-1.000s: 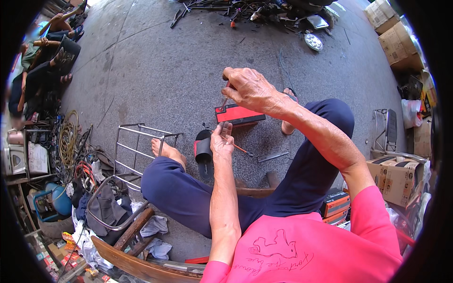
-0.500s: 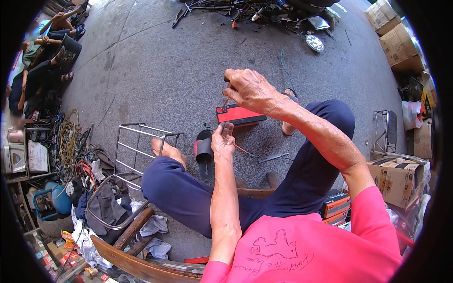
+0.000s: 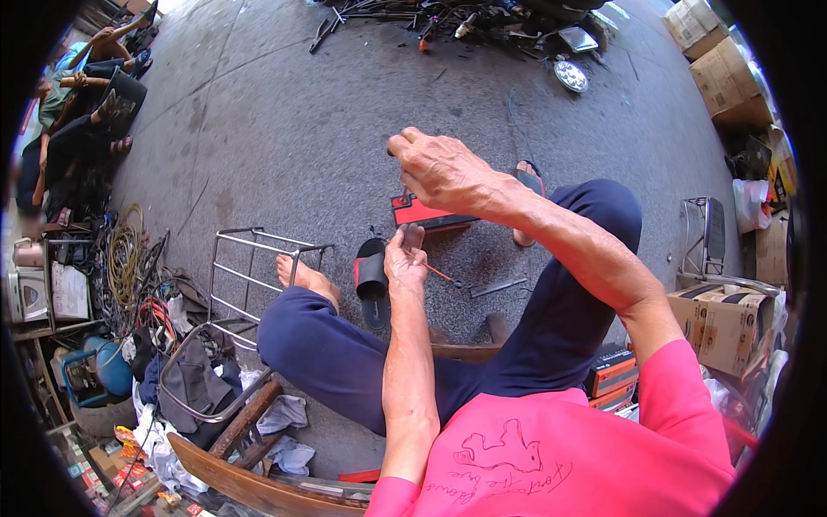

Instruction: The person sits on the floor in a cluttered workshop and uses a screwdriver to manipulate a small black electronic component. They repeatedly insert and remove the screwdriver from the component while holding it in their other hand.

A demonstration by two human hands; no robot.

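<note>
A red-topped black battery [image 3: 419, 212] sits on the ground between my feet, partly covered by my right hand. My right hand [image 3: 444, 172] is closed above it round a screwdriver [image 3: 403, 187]; only a short bit of the thin shaft shows, pointing down at the battery's left end. My left hand [image 3: 407, 265] is palm up at the near left corner of the battery, fingers raised and close to its edge. Nothing shows plainly in those fingers. Beside this hand, a thin orange rod with a dark end [image 3: 442, 276] slants toward the ground.
A black slipper [image 3: 373, 280] lies left of my left hand, near a metal rack [image 3: 250, 280]. A flat metal strip [image 3: 498, 288] lies to the right. Cartons [image 3: 722, 332] stand at right, cables [image 3: 126, 250] and clutter at left, scrap parts [image 3: 431, 17] ahead. People sit far left.
My right hand has moved slightly left and tipped over, hiding more of the screwdriver and battery. The left hand has stayed about where it was, its fingers shifting a little.
</note>
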